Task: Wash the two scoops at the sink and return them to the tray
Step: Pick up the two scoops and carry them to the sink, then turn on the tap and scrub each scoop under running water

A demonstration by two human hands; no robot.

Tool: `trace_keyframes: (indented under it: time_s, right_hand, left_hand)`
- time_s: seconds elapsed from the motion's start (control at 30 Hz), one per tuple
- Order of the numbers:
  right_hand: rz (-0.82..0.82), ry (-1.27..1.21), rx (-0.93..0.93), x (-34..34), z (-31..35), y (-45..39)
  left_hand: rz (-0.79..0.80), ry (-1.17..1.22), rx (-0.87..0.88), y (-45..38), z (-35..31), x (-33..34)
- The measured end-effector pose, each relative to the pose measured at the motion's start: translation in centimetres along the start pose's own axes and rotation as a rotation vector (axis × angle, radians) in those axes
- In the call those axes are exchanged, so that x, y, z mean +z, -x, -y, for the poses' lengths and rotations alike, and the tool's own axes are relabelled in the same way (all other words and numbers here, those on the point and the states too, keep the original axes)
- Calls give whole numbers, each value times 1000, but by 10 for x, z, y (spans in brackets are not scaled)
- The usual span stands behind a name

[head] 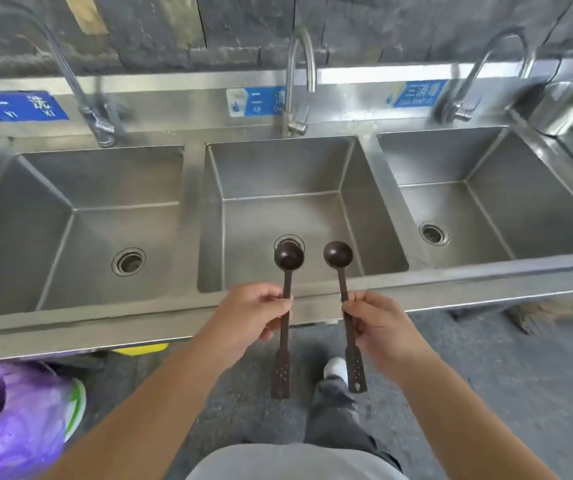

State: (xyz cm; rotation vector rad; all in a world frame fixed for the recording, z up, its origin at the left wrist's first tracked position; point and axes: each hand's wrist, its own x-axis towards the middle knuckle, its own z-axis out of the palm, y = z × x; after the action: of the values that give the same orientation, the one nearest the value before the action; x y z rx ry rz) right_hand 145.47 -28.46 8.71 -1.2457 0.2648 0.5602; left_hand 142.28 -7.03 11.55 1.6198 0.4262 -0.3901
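Two dark brown long-handled scoops are held side by side over the front rim of the middle sink basin [375, 209]. My left hand [248, 315] grips the left scoop [288, 256] at mid-handle. My right hand [380, 322] grips the right scoop [338, 253] the same way. Both bowls point away from me, over the basin floor near its drain, and the flat perforated handle ends hang toward me. The middle faucet [298, 67] stands behind the basin with no water running. No tray is in view.
The steel unit has a left basin [35, 209] and a right basin [520, 188], each with its own faucet. A steel pot [562, 105] sits at the far right. A purple bag [11, 420] lies on the floor at lower left.
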Motion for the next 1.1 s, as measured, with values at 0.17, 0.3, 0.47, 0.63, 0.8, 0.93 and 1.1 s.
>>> trace_keyframes:
  time_s: [0.17, 0.3, 0.47, 0.63, 0.8, 0.93, 1.1]
  right_hand:
    - [99, 97, 81, -27, 42, -106]
    - [95, 172, 178, -41, 66, -180]
    - [72, 290, 305, -51, 69, -268]
    - [12, 431, 346, -63, 41, -349]
    - [-77, 509, 388, -78, -11, -405]
    - [-144, 513, 447, -92, -65, -441]
    - [-127, 569, 501, -102, -117, -459]
  left_hand:
    - [-137, 42, -71, -88, -23, 10]
    - [-223, 78, -151, -151, -37, 16]
    - [-279, 162, -238, -231, -36, 14]
    - [-359, 185, -384, -309, 4, 6]
    - [-363, 156, -493, -362, 66, -3]
    - [-342, 112, -548, -400, 125, -10]
    - [-342, 97, -604, -420, 183, -18]
